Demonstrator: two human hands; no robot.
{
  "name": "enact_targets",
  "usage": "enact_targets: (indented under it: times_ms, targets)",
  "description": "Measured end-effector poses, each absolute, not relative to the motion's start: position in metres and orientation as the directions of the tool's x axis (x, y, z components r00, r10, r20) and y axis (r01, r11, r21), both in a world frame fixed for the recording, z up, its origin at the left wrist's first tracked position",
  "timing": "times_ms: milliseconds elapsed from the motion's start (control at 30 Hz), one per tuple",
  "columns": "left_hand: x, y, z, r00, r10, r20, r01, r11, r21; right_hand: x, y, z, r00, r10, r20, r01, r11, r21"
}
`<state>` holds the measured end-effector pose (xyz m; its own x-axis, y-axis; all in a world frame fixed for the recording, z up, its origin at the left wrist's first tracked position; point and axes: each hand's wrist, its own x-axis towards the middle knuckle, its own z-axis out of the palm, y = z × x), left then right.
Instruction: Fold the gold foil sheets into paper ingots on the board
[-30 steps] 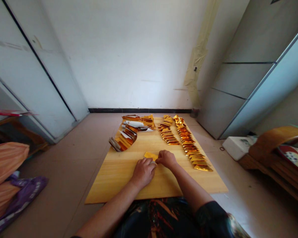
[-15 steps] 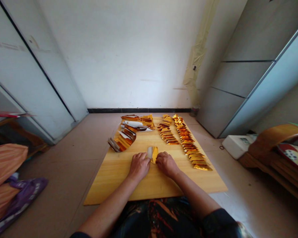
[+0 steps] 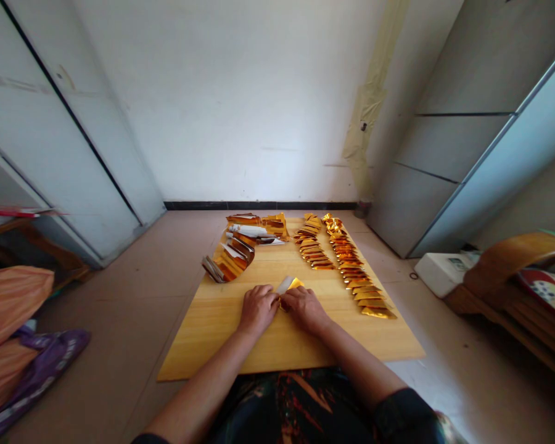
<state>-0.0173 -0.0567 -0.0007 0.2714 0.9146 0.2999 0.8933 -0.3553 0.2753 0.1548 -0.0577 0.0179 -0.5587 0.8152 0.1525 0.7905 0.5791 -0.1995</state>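
Note:
Between my hands, near the middle of the wooden board [image 3: 203, 336], is a small sheet of gold foil paper [image 3: 297, 283] with a pale underside, partly folded. My left hand [image 3: 260, 306] has its fingers closed on the sheet's left and lower edge. On the other side my right hand [image 3: 308, 308] pinches the sheet's right part, its fingertips close to those of the left. Both hands cover the sheet's lower part. Folded gold paper pieces [image 3: 365, 296] overlap in a long row on the right, with a shorter row [image 3: 315, 256] beside it.
Stacks of loose gold and white paper sheets [image 3: 234, 259] lie at the board's back left. A grey refrigerator [image 3: 444, 142] stands on the right, near a white box [image 3: 437, 274] and a wooden seat [image 3: 504, 271]. Orange and purple bags [image 3: 41, 370] sit on the left.
My right hand has moved left, close to my left hand. The gold paper, upright and flat before, is now slanted, with its lower part folded or covered by my fingers.

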Motion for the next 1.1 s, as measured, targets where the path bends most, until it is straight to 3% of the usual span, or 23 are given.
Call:
enact_targets:
  times_ms: [133, 333, 500, 767, 933, 1100]
  targets:
    - [-0.018, -0.057, 0.000, 0.248, 0.922, 0.297, 0.907, -0.329, 0.265, 0.153, -0.054, 0.015, -0.571, 0.812, 0.118, 0.799, 0.583, -0.146]
    - [-0.019, -0.060, -0.001, 0.255, 0.909, 0.331, 0.894, -0.352, 0.278, 0.151, -0.054, 0.018, -0.549, 0.830, 0.098, 0.812, 0.557, -0.176]
    - [-0.024, -0.061, -0.002, 0.372, 0.856, 0.359, 0.819, -0.485, 0.307, 0.158, -0.043, 0.017, -0.569, 0.810, 0.144, 0.756, 0.583, -0.298]
    - [-0.027, -0.059, 0.001, 0.400, 0.849, 0.345, 0.806, -0.505, 0.309, 0.174, -0.023, 0.005, -0.703, 0.667, 0.249, 0.545, 0.729, -0.414]
    - [-0.026, -0.062, 0.001, 0.422, 0.834, 0.355, 0.796, -0.528, 0.295, 0.173, -0.023, -0.004, -0.665, 0.680, 0.310, 0.520, 0.719, -0.461]
    - [-0.026, -0.063, 0.004, 0.417, 0.841, 0.345, 0.810, -0.516, 0.278, 0.174, -0.021, -0.002, -0.669, 0.691, 0.276, 0.511, 0.696, -0.505]
